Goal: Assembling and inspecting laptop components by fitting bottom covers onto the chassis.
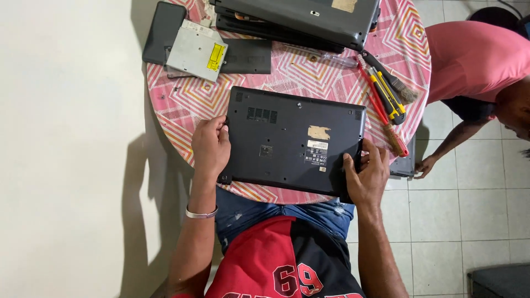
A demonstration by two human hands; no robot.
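Laptop (292,143) is lying bottom-up on the round table (182,105). Left hand (211,148) and right hand (365,177) are gripping its side edges (fingertips hidden underneath).

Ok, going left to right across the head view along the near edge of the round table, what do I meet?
Left hand → upturned black laptop → right hand → red-handled screwdriver → another person's hand past the table's edge.
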